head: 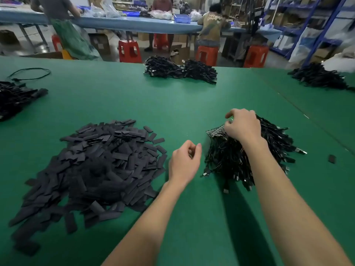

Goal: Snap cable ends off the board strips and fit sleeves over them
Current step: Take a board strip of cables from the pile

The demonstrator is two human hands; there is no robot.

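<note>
Flat black sleeves (99, 166), loosely heaped.

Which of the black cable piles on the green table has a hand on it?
The cable pile nearest the person; the right hand rests on its top.

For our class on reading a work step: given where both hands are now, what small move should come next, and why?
Probably snap one cable end off the board strip. The right hand already pinches at that strip on the cable pile, while the left hand hovers loosely curled and holding nothing, between it and the sleeve pile.
</note>
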